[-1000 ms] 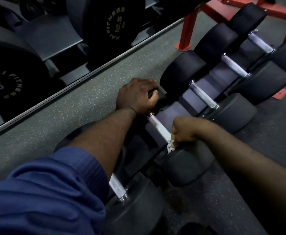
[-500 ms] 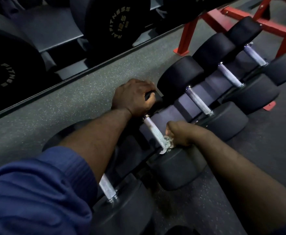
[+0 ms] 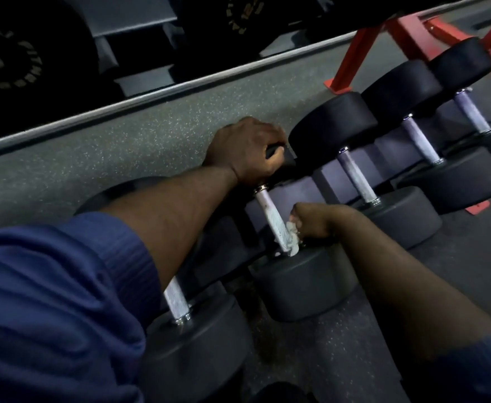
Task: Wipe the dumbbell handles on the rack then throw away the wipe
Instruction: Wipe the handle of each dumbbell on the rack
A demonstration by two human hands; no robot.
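the right hand (image 3: 315, 221) pinches a crumpled white wipe (image 3: 292, 235) against the lower end of a knurled steel dumbbell handle (image 3: 273, 219), just above its round black rubber head (image 3: 302, 286). the left hand (image 3: 245, 151) curls over the far head, its forearm crossing the neighbouring dumbbell (image 3: 177, 303). more dumbbells (image 3: 357, 177) line the low rack (image 3: 285, 196) toward a red steel frame (image 3: 352, 58) on speckled rubber floor (image 3: 139, 146).

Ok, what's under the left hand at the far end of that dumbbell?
The left hand grips the dumbbell's black rounded far head; only a sliver shows past the fingers. The rest of that head is covered by the hand.
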